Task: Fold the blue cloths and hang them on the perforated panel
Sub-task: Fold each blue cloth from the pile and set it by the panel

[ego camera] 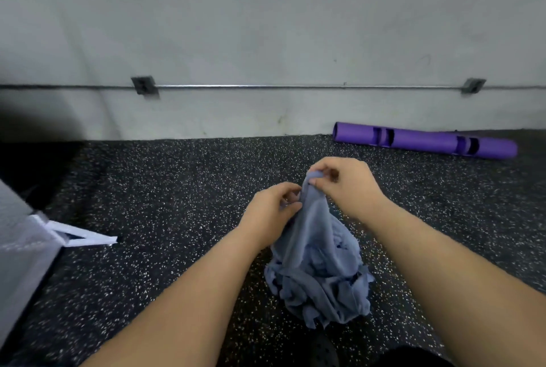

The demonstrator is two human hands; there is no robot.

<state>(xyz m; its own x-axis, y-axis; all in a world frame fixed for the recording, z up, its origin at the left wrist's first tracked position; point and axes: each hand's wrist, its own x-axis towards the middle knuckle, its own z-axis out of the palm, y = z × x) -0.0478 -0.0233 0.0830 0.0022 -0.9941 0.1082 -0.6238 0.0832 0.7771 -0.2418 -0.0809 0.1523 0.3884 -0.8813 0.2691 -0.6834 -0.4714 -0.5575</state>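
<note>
Zero folded, zero hung | pinching top edge of blue cloth [311,219] with left grip [270,214] and right grip [347,186], both curled on it | raised from pile [322,292] on floor [177,189], 5 o'clock | all folding ahead

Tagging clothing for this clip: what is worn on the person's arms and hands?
Nothing visible: both forearms are bare to the frame's edge, no sleeves. The left hand and right hand have no gloves, watch, bracelet or rings showing.
</note>
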